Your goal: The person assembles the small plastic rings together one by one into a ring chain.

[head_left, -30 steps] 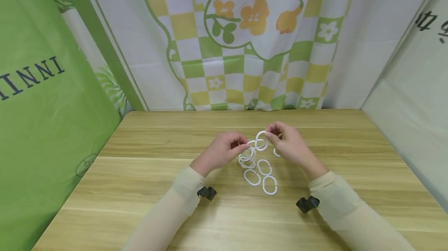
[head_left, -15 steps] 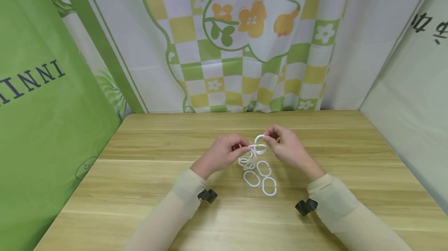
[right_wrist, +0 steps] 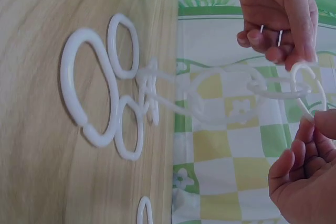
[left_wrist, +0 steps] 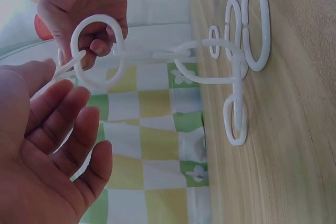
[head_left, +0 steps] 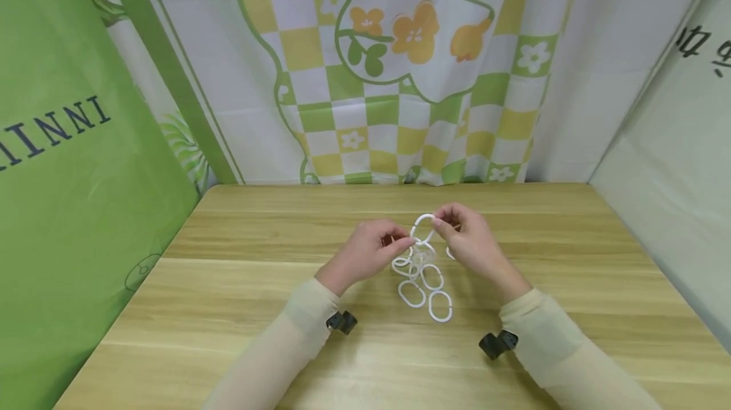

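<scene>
My right hand (head_left: pixel 471 238) pinches the upper end of a white plastic C-shaped ring (head_left: pixel 414 231). At this ring's lower end are the thumb and fingertips of my left hand (head_left: pixel 368 250), which pinch it. Linked white rings hang below as a chain (right_wrist: pixel 226 119), blurred in the right wrist view, down toward the tabletop. Left of the chain's foot, more linked rings (head_left: pixel 402 264) lie in a small heap. In the left wrist view, my left hand (left_wrist: pixel 52 145) has its other fingers loosely bent. Two tiny white slivers show at those fingers in the right wrist view; what they are is unclear.
Loose white rings (head_left: pixel 440 306) lie on the wooden table (head_left: pixel 365 359) just in front of the chain. Another ring (head_left: pixel 450 254) is partly hidden behind the right hand. A checked curtain (head_left: pixel 379 131) hangs at the table's back edge, with a green cloth (head_left: pixel 85 219) on the left.
My left hand has shifted slightly right, to the lower end of the ring in my right hand. The hanging chain has swung right. My right hand has barely moved.
</scene>
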Motion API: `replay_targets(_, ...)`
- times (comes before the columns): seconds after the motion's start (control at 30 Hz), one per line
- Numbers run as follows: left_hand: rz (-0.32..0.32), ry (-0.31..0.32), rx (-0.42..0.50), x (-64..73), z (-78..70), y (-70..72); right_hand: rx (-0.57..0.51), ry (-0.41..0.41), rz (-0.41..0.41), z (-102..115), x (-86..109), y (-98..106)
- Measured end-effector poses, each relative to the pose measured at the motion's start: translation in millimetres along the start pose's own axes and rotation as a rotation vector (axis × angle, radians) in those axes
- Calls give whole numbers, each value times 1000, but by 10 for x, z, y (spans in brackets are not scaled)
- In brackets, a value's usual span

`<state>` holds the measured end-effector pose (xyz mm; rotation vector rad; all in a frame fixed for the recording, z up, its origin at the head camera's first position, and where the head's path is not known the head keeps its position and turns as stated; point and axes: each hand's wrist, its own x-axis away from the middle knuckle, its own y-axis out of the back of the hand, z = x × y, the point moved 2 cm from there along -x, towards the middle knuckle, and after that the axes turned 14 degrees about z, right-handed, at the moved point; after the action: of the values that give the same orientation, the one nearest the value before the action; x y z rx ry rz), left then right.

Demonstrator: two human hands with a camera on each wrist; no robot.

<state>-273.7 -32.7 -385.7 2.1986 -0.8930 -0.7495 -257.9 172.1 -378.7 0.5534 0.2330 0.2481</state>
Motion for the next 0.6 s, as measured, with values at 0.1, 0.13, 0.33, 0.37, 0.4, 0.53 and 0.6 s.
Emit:
replay_targets(0.1,-23,24,6,-3,10,3,-26,-7,12,22,18,-24)
replay_targets(0.13,-32,28,11,0,15,9,-32,-6,15,27,22,-32)
replay_targets(0.33,-71,47,12,25,71,83,-69,-27,55,-7,34,-72)
replay_targets(0.37,-78,53,11,29,85,100,-64,-39,69,-26,35,-80)
replay_targets(0.4,-87,57,14,34,95,120,-54,-48,86,-45,37,-88)
replay_targets(0.53,-133,89,10,53,144,198,44,-57,190,-138,56,-119)
replay_targets(0.6,-152,96,11,62,153,235,109,-43,256,-186,82,-132)
